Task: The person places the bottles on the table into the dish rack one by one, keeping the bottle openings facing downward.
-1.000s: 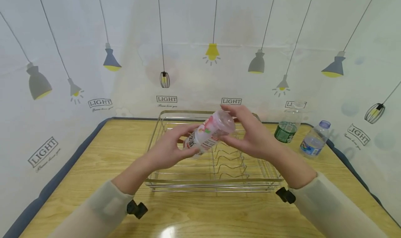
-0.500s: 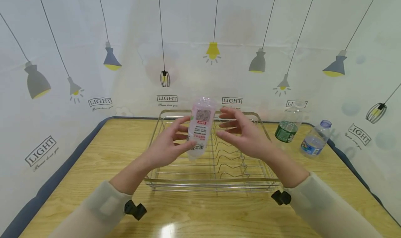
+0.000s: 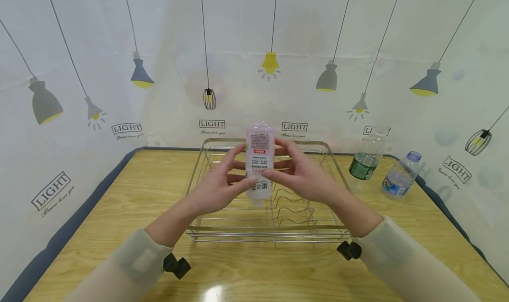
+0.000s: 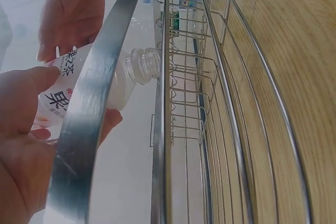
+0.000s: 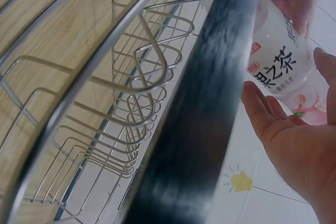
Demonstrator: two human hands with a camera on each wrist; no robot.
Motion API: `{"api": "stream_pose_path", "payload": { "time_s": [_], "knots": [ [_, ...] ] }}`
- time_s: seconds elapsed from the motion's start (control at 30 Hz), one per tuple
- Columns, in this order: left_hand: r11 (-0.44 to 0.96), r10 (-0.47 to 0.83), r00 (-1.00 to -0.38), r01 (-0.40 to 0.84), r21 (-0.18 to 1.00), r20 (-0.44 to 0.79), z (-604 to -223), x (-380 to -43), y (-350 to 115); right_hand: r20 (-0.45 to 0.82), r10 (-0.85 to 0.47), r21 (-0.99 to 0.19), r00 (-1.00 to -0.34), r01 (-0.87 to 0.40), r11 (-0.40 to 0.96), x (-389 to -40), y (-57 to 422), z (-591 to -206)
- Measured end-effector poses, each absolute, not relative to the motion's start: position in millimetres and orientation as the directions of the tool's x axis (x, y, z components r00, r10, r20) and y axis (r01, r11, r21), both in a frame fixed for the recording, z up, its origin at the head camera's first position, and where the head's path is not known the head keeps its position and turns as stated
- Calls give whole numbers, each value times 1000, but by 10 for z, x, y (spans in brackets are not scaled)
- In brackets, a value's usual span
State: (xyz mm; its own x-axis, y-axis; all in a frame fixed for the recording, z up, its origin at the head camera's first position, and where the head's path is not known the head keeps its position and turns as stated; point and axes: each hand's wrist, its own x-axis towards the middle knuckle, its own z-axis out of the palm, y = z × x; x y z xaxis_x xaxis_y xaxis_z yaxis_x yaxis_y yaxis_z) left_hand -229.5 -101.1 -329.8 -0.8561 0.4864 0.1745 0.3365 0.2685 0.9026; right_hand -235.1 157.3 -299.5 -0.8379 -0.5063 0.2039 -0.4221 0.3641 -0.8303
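The left hand (image 3: 214, 185) and right hand (image 3: 308, 176) grip the pink bottle (image 3: 260, 158), neck down at mid-frame above the wire rack (image 3: 270, 229). It looks light, thin-walled, probably easily dented — hold its middle gently. Its clear neck barely shows — likewise the top of 1 green-labelled bottle (image 3: 363, 166), at right.

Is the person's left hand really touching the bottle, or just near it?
Touching. The left wrist view shows it: the left hand's thumb lies against the printed side of the bottle, with no gap visible.
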Motion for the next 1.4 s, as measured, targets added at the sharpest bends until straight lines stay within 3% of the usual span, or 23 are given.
{"api": "stream_pose_path", "payload": {
  "time_s": [0.53, 0.77, 1.1, 1.4],
  "knots": [
    [295, 480, -860, 346, 891, 175, -3293, -2272, -1073, 203, -506, -854, -838, -404, 327, -2338, 1481, -3034],
    [390, 432, -867, 427, 816, 247, -3325, -2225, -1408, 255, -470, -854, -845, -426, 301, -2379, 1479, -2904],
    [561, 327, -898, 435, 704, 294, -3405, -2077, -1981, 255, -439, -852, -861, -415, 319, -2515, 1468, -2655],
    [633, 345, -930, 333, 699, 131, -3688, -1949, -2302, 287, -416, -861, -863, -423, 284, -2666, 1282, -2502]
  ]
}}
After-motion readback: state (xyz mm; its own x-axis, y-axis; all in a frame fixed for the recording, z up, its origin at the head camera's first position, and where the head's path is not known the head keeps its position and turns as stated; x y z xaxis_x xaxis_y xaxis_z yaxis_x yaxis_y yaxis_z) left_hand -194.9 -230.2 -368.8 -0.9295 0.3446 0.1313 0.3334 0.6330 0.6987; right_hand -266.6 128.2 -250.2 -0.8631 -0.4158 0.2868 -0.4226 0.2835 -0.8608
